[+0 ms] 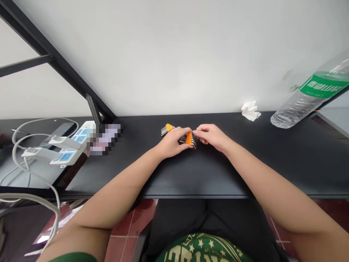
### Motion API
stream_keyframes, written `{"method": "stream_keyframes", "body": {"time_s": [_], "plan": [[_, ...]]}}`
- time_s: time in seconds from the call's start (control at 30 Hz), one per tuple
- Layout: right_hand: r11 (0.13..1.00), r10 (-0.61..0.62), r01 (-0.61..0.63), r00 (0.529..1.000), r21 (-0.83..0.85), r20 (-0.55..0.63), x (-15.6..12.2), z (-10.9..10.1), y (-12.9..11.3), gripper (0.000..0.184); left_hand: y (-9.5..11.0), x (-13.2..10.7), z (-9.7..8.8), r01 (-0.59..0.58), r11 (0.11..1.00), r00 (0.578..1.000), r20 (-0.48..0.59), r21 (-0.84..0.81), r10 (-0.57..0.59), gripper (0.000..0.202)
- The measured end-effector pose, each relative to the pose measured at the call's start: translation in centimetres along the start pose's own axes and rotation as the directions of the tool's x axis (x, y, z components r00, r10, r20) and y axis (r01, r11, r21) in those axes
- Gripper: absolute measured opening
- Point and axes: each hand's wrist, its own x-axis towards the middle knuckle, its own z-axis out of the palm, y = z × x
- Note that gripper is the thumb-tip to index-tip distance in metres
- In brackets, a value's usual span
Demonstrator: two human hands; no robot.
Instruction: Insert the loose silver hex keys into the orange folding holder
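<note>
Both bare forearms reach forward, left hand [173,143] and right hand [211,136] curled, their fingertips nearly meeting

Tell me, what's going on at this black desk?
A person sits at the black desk. Their left hand holds an orange holder of small metal keys, and the right hand has its fingertips on the keys' ends. A crumpled tissue and a clear bottle with a green label are farther back on the right. A power strip is off to the left.
</note>
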Motion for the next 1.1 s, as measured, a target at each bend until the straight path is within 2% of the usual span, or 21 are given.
{"method": "stream_keyframes", "body": {"time_s": [0.03, 0.1, 0.13, 0.23, 0.37, 0.53, 0.7, 0.87, 0.97, 1.1], "plan": [[0.983, -0.063, 0.046, 0.994, -0.177, -0.091, 0.3, -0.6, 0.3, 0.03, -0.3, 0.0, 0.0, 0.026, 1.0, 1.0, 0.001, -0.007, -0.026, 0.047], [0.854, -0.219, 0.079, 0.951, -0.514, -0.22, 0.8, -2.0, 1.1, 0.016, -0.9, -0.1, 0.1, 0.077, 0.997, 0.997, 0.002, -0.026, -0.077, 0.051], [0.794, -0.232, 0.046, 0.945, -0.606, -0.231, 1.0, -2.8, 1.6, 0.015, -1.1, -0.1, 0.0, 0.101, 0.994, 0.995, 0.007, -0.036, -0.101, 0.051], [0.684, -0.157, -0.04, 0.967, -0.728, -0.201, 1.4, -4.3, 2.7, 0.032, -1.5, -0.1, 0.0, 0.166, 0.984, 0.986, 0.033, -0.068, -0.165, 0.051], [0.582, -0.092, -0.04, 0.989, -0.812, -0.114, 1.3, -4.4, 3.1, 0.038, -1.8, -0.1, -0.1, 0.201, 0.974, 0.979, 0.046, -0.108, -0.197, 0.05], [0.489, -0.099, -0.029, 0.991, -0.872, -0.089, 1.2, -3.3, 2.9, 0.04, -1.9, -0.1, -0.2, 0.203, 0.969, 0.979, 0.051, -0.14, -0.198, 0.048], [0.465, -0.125, 0.0, 0.99, -0.885, -0.065, 1.1, -2.9, 3.1, 0.031, -2.1, -0.1, -0.2, 0.208, 0.968, 0.978, 0.047, -0.14, -0.203, 0.051], [0.445, -0.157, 0.004, 0.985, -0.895, -0.073, 1.1, -2.7, 3.2, 0.034, -2.1, -0.1, -0.2, 0.222, 0.963, 0.975, 0.054, -0.152, -0.216, 0.051], [0.443, -0.175, 0.014, 0.982, -0.896, -0.071, 1.1, -2.7, 3.1, 0.029, -2.0, -0.1, -0.1, 0.225, 0.962, 0.974, 0.053, -0.154, -0.22, 0.05], [0.391, -0.197, 0.034, 0.979, -0.92, -0.048, 0.7, -2.5, 2.6, 0.025, -2.0, -0.1, -0.1, 0.216, 0.965, 0.976, 0.04, -0.147, -0.213, 0.049]]}}
